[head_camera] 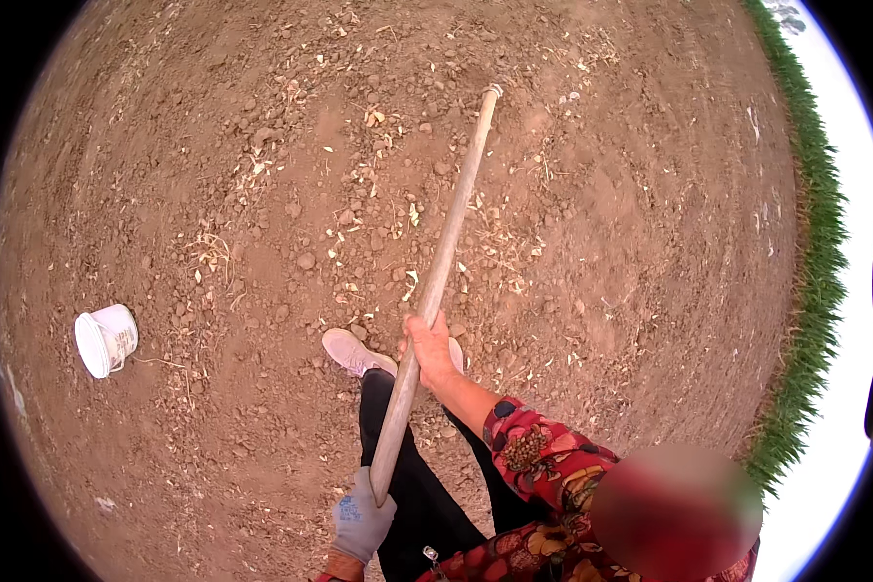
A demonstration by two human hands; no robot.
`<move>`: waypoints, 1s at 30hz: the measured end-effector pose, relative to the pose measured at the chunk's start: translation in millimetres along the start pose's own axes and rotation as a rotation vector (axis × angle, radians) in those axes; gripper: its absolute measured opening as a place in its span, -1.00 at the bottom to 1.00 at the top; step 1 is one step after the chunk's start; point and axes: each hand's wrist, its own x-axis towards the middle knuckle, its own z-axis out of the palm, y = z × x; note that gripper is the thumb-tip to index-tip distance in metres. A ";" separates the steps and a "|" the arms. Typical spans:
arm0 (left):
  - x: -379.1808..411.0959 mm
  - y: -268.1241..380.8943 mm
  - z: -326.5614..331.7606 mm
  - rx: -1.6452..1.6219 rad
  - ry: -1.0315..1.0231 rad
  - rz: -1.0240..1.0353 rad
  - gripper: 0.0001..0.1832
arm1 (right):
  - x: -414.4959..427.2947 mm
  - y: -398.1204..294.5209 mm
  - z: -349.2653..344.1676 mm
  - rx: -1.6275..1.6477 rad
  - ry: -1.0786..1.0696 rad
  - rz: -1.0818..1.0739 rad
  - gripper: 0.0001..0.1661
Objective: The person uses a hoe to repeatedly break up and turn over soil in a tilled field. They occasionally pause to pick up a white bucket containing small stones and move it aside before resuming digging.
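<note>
A long wooden tool handle (447, 251) slants across the middle of the view, from lower left to upper right. Around its butt end is my left hand (364, 516), in a grey work glove with blue print. My right hand (429, 349), bare, grips the shaft farther up, in front of my shoes. At the far end of the handle a pale collar (494, 89) meets the soil. Whatever tool head sits there cannot be made out.
Dry brown soil (626, 291) with clods and withered leaves spreads all round. A white plastic bucket (118, 336) lies tipped at the left. My pink shoe (353, 351) stands close under the handle. Green plants (818, 291) line the right edge.
</note>
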 end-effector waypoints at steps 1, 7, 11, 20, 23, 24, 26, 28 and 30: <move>-23.5 -14.7 3.0 0.010 0.013 -0.022 -0.56 | -28.5 9.1 0.4 0.020 -0.032 0.037 -0.68; -184.3 -110.5 52.2 -0.109 0.259 0.249 -0.44 | -117.8 49.4 -41.6 0.234 -0.129 0.508 -0.69; -198.1 -122.2 57.4 -0.030 0.002 -0.097 -0.42 | -105.3 67.3 -43.8 0.204 0.036 0.628 -0.68; -5.0 -68.7 17.8 -0.037 0.339 0.027 -0.55 | 8.9 -69.1 42.7 0.178 -0.128 0.048 -0.70; 64.0 -2.9 -35.9 -0.162 0.291 0.158 -0.53 | 47.1 -129.7 78.9 0.069 -0.162 -0.223 -0.69; 82.8 15.7 -48.2 -0.205 0.326 0.242 -0.52 | 57.2 -143.3 88.6 0.026 -0.153 -0.269 -0.69; 104.9 47.5 -75.0 -0.254 0.235 0.303 -0.48 | 80.3 -158.9 103.3 -0.051 -0.140 -0.323 -0.70; 110.7 66.0 -90.4 -0.339 0.158 0.300 -0.50 | 96.3 -163.1 111.5 -0.121 -0.113 -0.343 -0.70; 106.8 59.0 -96.8 -0.377 0.087 0.310 -0.56 | 97.0 -137.7 113.2 -0.279 -0.043 -0.294 -0.70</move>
